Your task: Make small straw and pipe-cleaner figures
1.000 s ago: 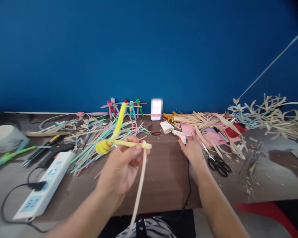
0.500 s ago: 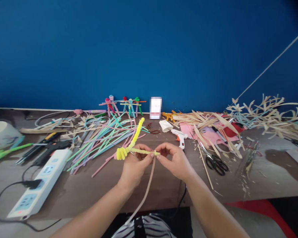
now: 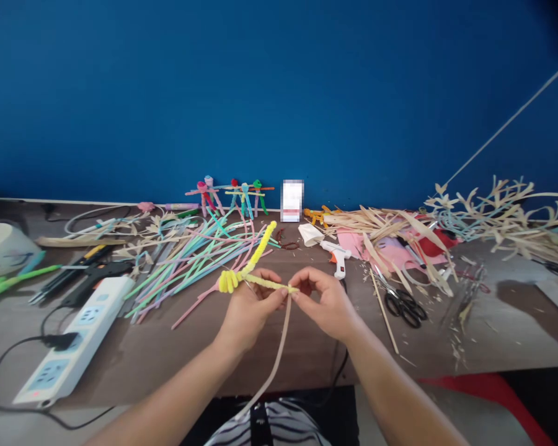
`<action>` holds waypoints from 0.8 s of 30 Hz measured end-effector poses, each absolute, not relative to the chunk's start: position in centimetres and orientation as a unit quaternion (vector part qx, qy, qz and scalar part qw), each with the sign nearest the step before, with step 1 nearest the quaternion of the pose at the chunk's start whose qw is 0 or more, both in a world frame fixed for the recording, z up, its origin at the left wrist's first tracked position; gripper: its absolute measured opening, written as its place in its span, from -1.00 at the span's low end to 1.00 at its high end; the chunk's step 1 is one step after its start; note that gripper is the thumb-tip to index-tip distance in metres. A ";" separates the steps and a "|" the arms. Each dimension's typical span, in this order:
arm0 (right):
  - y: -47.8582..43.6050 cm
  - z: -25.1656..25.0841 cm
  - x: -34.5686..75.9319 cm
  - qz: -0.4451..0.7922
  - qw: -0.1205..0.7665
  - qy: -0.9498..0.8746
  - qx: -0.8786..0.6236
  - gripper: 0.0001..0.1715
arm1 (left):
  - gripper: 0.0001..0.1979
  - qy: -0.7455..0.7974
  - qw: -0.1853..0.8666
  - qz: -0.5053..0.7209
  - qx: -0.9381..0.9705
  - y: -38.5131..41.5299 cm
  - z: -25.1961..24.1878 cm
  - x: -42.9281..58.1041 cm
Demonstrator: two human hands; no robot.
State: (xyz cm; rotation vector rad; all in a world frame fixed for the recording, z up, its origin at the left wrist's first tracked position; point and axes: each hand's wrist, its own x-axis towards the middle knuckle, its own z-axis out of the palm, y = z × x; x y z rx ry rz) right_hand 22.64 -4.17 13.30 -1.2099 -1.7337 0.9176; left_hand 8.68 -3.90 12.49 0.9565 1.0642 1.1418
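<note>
The brown counter [image 3: 302, 353] fills the lower frame, its near edge just below the wrists. Bare room lies around the hands, between the plastic straws [image 3: 190, 266] at left and the hot glue gun [image 3: 338, 258] and black scissors [image 3: 403, 308] at right. At lower centre, the left hand [image 3: 251, 311] and right hand [image 3: 328, 303] pinch, fingertips almost meeting, on a yellow pipe cleaner [image 3: 255, 269], coiled at one end, where a tan strip [image 3: 279, 353] hangs down past the counter edge.

Yellow pipe cleaner [image 3: 260, 251], coiled, pale strip [image 3: 281, 350] hanging
</note>
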 end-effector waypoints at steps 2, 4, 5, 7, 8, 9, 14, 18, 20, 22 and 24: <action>-4.3 13.4 22.6 0.364 0.407 -0.691 -0.475 -0.91 | -0.77 0.454 0.617 0.496 0.408 -3.9 12.5 8.6; -4.4 13.5 22.5 0.357 0.408 -0.697 -0.469 -0.90 | -0.77 0.443 0.632 0.497 0.395 -3.9 12.6 8.7; -4.4 13.5 22.5 0.350 0.410 -0.702 -0.465 -0.90 | -0.76 0.438 0.642 0.497 0.386 -3.9 12.7 8.7; -4.6 13.6 22.5 0.327 0.415 -0.716 -0.456 -0.89 | -0.75 0.430 0.664 0.491 0.364 -3.9 12.8 8.7; -4.6 13.7 22.5 0.311 0.416 -0.727 -0.449 -0.89 | -0.74 0.427 0.674 0.488 0.354 -3.9 12.9 8.7; -4.6 13.7 22.5 0.289 0.414 -0.741 -0.443 -0.88 | -0.73 0.425 0.683 0.484 0.345 -3.8 12.9 8.6; -4.7 14.2 23.1 0.122 0.344 -0.835 -0.411 -0.83 | -0.69 0.412 0.718 0.459 0.322 -3.3 13.2 8.2; -4.4 14.5 23.7 0.008 0.272 -0.889 -0.368 -0.83 | -0.72 0.416 0.747 0.409 0.319 -2.9 13.6 7.8; -4.0 14.5 24.0 -0.021 0.245 -0.910 -0.333 -0.84 | -0.73 0.418 0.756 0.394 0.313 -2.7 13.8 7.7; -3.6 14.4 24.2 -0.039 0.225 -0.926 -0.302 -0.85 | -0.73 0.417 0.767 0.386 0.300 -2.5 13.9 7.7; -3.2 14.2 24.3 -0.049 0.211 -0.935 -0.281 -0.85 | -0.72 0.412 0.778 0.382 0.280 -2.4 13.7 7.7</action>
